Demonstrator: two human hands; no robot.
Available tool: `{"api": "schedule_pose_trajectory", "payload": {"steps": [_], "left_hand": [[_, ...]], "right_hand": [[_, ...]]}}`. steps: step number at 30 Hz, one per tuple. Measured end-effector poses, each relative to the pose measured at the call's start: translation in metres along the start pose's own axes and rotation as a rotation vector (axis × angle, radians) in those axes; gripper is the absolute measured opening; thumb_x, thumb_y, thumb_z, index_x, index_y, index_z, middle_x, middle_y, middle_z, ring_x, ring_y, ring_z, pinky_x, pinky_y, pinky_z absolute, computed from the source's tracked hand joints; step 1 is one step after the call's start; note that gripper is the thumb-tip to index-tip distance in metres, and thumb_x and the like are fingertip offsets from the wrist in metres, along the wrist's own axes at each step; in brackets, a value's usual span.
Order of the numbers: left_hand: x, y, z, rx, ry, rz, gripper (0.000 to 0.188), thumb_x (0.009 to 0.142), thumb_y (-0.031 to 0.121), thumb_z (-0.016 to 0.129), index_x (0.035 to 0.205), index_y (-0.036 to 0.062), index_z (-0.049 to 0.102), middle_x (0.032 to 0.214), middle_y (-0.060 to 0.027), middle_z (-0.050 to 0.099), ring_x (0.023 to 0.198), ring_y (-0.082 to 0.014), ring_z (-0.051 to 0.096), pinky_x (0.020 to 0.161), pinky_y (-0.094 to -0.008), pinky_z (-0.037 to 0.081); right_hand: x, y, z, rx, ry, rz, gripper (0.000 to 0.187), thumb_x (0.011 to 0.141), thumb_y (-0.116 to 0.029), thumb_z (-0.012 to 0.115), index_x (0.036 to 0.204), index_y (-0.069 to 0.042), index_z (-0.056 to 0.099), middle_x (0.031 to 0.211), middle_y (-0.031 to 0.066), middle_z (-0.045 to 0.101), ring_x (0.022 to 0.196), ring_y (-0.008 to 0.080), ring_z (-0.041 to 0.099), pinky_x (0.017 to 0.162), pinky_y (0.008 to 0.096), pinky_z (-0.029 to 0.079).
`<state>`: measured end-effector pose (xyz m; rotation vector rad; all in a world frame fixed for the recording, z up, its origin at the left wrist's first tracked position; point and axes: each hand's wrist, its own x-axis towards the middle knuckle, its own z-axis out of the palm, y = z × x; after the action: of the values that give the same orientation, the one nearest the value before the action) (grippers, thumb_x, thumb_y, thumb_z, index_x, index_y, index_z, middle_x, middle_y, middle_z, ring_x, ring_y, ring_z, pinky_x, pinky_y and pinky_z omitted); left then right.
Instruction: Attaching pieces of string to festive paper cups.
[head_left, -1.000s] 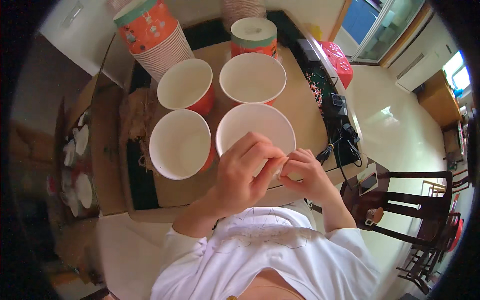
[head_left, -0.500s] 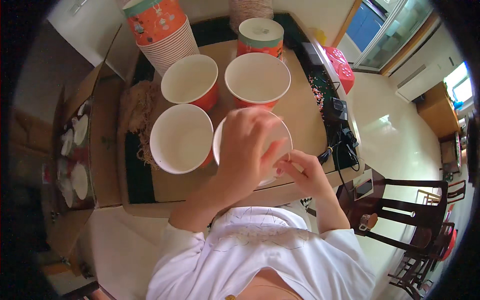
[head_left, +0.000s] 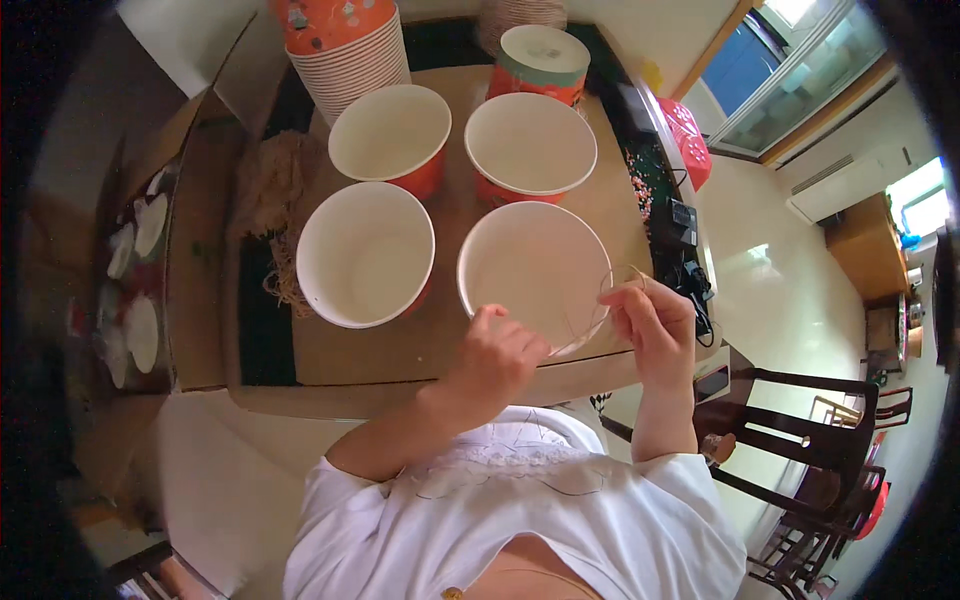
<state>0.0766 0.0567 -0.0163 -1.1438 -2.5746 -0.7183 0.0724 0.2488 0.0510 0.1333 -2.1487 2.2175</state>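
Note:
My right hand (head_left: 657,322) is closed in a pinch on a thin brown string (head_left: 628,268), which loops above its fingertips. This is beside the right rim of the near-right white-lined paper bucket (head_left: 532,262). At that bucket's near rim, my left hand (head_left: 502,352) is closed, fingers curled. Fine strands of the string cross the bucket's near-right rim toward its fingertips; the exact grip there is partly hidden. More open paper buckets with red-orange outsides stand around it: one to the left (head_left: 366,255), one behind (head_left: 530,145) and one at back left (head_left: 390,132).
A tall stack of orange buckets (head_left: 350,65) stands at the back left, and an upturned bucket (head_left: 543,58) at the back. Tangled brown fibre (head_left: 285,270) lies on the left. Black cables and adapters (head_left: 682,225) line the right edge. An open cardboard box (head_left: 205,250) sits left of the table.
My left hand has moved down and left, away from over the near-right bucket, uncovering its inside. My right hand has moved up and right with the string. The view has shifted slightly.

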Motion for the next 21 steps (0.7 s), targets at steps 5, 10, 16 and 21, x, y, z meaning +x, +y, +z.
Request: {"api": "schedule_pose_trajectory", "payload": {"steps": [5,10,16,21], "left_hand": [[-0.001,0.004,-0.003,-0.107,0.018,-0.030,0.002,0.077,0.015,0.061,0.078,0.0131,0.062,0.073,-0.0006,0.059,0.077,-0.0143,0.058,0.092,-0.0435,0.039],[-0.004,0.005,-0.001,-0.112,0.056,-0.047,0.007,0.076,0.016,0.066,0.081,0.0119,0.063,0.074,-0.0008,0.061,0.077,-0.0156,0.059,0.096,-0.0468,0.037],[-0.008,-0.006,0.005,-0.083,0.024,0.068,0.010,0.074,0.016,0.065,0.082,0.0117,0.065,0.073,-0.0011,0.059,0.078,-0.0151,0.059,0.100,-0.0499,0.034],[-0.001,0.000,-0.003,-0.115,0.042,0.028,0.011,0.077,0.023,0.066,0.082,0.0136,0.064,0.072,-0.0003,0.059,0.077,-0.0155,0.059,0.099,-0.0533,0.034]], "right_hand": [[-0.001,0.006,0.001,-0.052,-0.108,-0.018,0.025,0.093,-0.012,0.049,0.084,0.005,0.065,0.073,0.0050,0.057,0.062,0.0100,0.051,0.055,0.0219,0.040],[-0.001,0.008,-0.018,0.070,0.038,-0.094,0.024,0.093,-0.011,0.050,0.091,0.007,0.065,0.080,0.0074,0.061,0.067,0.0112,0.056,0.060,0.0220,0.043],[0.007,0.011,-0.026,0.254,0.109,-0.047,0.028,0.096,-0.016,0.050,0.093,0.008,0.064,0.080,0.0065,0.061,0.069,0.0111,0.058,0.059,0.0223,0.043],[0.011,0.006,-0.020,0.132,0.042,-0.043,0.025,0.094,-0.013,0.051,0.092,0.007,0.064,0.082,0.0072,0.061,0.070,0.0121,0.059,0.060,0.0230,0.044]]}}
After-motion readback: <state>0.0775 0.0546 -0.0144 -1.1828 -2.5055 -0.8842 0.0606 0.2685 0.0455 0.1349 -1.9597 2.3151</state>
